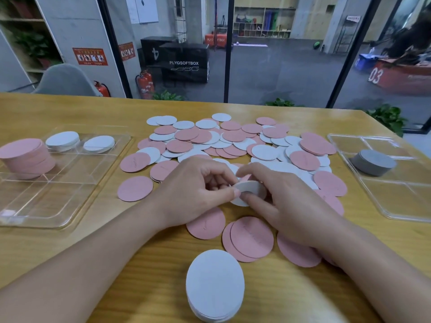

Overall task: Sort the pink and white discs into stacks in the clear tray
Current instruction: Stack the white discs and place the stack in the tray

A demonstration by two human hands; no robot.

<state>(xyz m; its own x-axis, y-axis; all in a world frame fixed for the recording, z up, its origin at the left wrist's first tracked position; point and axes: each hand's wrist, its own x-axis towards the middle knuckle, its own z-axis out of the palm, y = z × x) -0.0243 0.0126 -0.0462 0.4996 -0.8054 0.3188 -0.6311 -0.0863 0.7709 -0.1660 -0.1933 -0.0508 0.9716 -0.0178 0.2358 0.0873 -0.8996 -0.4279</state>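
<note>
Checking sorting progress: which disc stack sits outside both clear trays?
The white stack at the near table edge, in front of both hands. The pink stack and two white stacks stand in the left tray; the grey stack in the right tray.

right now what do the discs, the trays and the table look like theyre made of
Discs: thin matte sheet, maybe felt or foam; no glare, and stacks show thin edges.
Left tray and right tray: clear glossy plastic; table shows through them.
Table: wood or wood-look laminate, with visible grain.

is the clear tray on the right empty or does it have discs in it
Not empty. The right clear tray holds one grey stack; its near compartments look bare.
</note>
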